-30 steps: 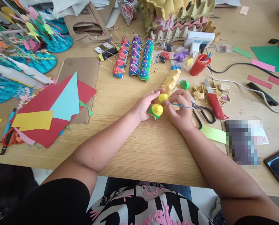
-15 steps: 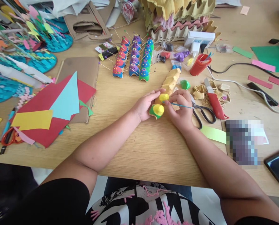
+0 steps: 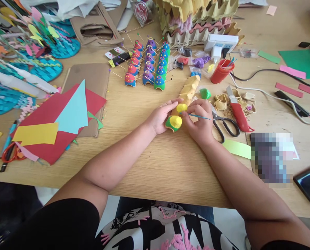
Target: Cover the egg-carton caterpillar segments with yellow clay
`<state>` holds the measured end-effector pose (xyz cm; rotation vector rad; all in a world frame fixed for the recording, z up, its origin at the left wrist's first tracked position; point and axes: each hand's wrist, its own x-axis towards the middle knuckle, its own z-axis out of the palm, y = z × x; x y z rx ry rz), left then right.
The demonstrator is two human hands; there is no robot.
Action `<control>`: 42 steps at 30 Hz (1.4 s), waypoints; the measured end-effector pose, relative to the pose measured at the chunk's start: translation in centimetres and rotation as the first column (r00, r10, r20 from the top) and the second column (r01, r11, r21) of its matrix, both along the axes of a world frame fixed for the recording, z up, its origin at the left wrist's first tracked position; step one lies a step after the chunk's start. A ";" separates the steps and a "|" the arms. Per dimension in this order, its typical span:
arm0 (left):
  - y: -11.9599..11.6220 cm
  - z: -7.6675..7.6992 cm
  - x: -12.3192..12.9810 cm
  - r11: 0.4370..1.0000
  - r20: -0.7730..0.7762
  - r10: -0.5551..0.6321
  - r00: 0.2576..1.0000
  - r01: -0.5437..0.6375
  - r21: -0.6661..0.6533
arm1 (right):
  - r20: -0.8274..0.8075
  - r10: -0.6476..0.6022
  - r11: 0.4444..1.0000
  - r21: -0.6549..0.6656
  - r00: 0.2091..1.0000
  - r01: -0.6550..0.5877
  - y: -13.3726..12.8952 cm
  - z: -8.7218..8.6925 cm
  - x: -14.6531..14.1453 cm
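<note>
egg-carton strip (image 3: 189, 90) is gripped in the left hand (image 3: 160, 118); the right hand's (image 3: 200, 121) fingers pinch a blue stick (image 3: 199, 116).

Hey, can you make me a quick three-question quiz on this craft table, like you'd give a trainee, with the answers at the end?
1. Multiple choice: what is in the right hand?
a) a red-handled knife
b) a thin blue tool
c) black-handled scissors

2. True or false: the red cup stands to the right of the three rows of small figures.

3. Fill in the blank: the near end of the bumpy piece in the left hand is green below, with a dome coloured ____ on top.

Key: 1. b; 2. True; 3. yellow
</note>
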<state>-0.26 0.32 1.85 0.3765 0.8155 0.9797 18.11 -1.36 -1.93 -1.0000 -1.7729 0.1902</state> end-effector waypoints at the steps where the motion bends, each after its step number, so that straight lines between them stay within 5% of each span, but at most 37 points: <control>1: 0.0 0.0 0.0 1.000 0.001 -0.002 1.000 0.002 0.002 | 0.005 -0.003 1.000 0.015 1.000 0.003 0.0 0.0 0.0; 11: -0.1 0.3 0.1 1.000 -0.004 0.004 1.000 -0.004 -0.006 | -0.075 0.042 0.998 -0.044 0.996 -0.045 0.1 -0.3 -0.1; 21: -0.1 0.4 0.1 0.999 0.015 0.017 1.000 -0.016 -0.039 | -0.039 0.045 0.998 0.053 0.998 -0.043 -0.2 0.3 -0.1; 42: -0.1 0.5 -0.1 0.994 0.028 0.033 0.999 -0.030 -0.108 | -0.114 0.022 0.995 -0.098 0.993 -0.034 -0.3 0.2 0.0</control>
